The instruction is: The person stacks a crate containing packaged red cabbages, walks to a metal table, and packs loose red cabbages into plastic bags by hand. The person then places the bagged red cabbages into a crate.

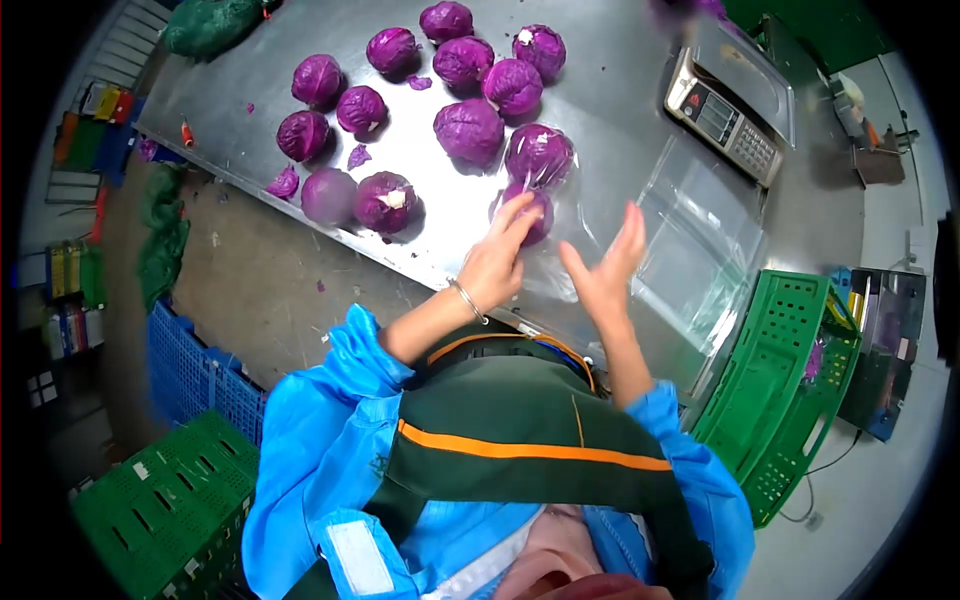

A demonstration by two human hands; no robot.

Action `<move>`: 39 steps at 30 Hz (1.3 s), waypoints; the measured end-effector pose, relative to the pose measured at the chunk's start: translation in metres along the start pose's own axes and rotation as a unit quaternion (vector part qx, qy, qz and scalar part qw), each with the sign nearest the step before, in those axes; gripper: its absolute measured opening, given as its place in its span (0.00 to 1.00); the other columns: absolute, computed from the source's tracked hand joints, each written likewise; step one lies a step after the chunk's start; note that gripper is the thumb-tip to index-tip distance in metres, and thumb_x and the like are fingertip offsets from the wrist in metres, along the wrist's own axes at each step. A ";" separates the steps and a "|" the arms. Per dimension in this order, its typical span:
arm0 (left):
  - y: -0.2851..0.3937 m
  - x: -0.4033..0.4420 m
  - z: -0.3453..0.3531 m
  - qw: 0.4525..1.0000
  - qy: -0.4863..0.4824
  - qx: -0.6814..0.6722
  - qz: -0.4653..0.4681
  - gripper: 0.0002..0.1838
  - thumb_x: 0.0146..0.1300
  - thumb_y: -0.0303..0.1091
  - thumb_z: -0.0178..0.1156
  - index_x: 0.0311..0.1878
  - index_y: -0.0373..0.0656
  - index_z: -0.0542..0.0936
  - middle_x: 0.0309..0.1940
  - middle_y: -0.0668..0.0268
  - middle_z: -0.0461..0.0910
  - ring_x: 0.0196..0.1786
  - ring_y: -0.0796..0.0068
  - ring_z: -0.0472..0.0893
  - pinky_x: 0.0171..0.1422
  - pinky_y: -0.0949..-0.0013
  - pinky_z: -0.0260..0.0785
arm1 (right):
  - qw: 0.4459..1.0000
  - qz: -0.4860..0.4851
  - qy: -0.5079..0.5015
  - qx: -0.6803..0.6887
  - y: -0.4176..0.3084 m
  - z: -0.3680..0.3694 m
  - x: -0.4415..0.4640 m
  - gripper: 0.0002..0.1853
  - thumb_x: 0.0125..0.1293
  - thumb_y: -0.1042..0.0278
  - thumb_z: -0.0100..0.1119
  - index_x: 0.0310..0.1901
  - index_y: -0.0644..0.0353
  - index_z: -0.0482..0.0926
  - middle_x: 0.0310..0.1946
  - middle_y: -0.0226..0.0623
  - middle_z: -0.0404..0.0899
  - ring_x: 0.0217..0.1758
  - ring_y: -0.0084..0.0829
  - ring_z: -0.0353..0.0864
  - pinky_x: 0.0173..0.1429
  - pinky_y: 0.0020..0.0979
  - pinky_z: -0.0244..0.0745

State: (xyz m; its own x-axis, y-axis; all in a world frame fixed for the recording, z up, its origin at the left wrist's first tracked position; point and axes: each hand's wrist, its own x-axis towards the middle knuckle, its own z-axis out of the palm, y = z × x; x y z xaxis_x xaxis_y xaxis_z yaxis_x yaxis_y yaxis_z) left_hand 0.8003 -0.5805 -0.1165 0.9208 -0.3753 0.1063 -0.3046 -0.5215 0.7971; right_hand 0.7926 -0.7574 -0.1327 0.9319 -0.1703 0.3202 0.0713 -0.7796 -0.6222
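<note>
Two red cabbages lie at the table edge by my hands: one (540, 156) with clear film over it, and a nearer one (540, 214) partly hidden by my fingers. My left hand (494, 262), with a bracelet at the wrist, rests its stretched fingers against the nearer cabbage. A clear plastic bag (575, 225) spreads around that cabbage and between my hands; its exact outline is hard to make out. Just right of the bag, my right hand (610, 275) is raised with thumb and fingers apart, holding nothing.
Several more red cabbages (468, 133) sit on the metal table (250, 130), with torn leaves between them. A digital scale (722, 115) stands at the right, beyond a stack of clear bags (690, 240). Green crates (765, 340) are at the right; another crate (165, 490) is lower left.
</note>
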 end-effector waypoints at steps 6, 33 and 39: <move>-0.035 -0.050 0.043 0.955 0.281 0.054 -0.083 0.21 0.53 0.25 0.57 0.50 0.30 0.67 0.53 0.41 0.64 0.51 0.46 0.70 0.53 0.58 0.65 | 0.955 0.123 -0.247 0.108 0.050 0.043 -0.025 0.35 0.59 0.57 0.59 0.64 0.65 0.58 0.56 0.54 0.68 0.57 0.48 0.71 0.58 0.39 0.67; 0.038 0.146 -0.066 0.979 -0.004 -0.204 -0.021 0.11 0.62 0.30 0.52 0.44 0.36 0.77 0.15 0.64 0.75 0.18 0.81 0.74 0.24 0.74 0.66 | 0.887 0.348 -0.143 0.267 0.057 -0.062 0.062 0.22 0.59 0.68 0.59 0.54 0.66 0.70 0.26 0.37 0.78 0.16 0.20 0.72 0.17 0.20 0.67; -0.026 0.107 -0.053 0.989 0.018 -0.098 -0.110 0.13 0.65 0.36 0.53 0.47 0.39 0.78 0.14 0.65 0.74 0.16 0.80 0.74 0.23 0.73 0.65 | 0.931 0.267 -0.060 0.241 0.026 -0.061 0.082 0.12 0.63 0.64 0.56 0.43 0.64 0.77 0.19 0.33 0.75 0.17 0.20 0.73 0.17 0.24 0.68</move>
State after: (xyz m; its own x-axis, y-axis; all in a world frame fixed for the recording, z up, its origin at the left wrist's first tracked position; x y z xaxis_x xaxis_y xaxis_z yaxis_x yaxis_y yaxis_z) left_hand 0.9193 -0.5668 -0.0945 0.9688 -0.2392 -0.0647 -0.0453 -0.4275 0.9029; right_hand 0.8495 -0.8287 -0.0786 0.9114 -0.3646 -0.1910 -0.2893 -0.2375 -0.9273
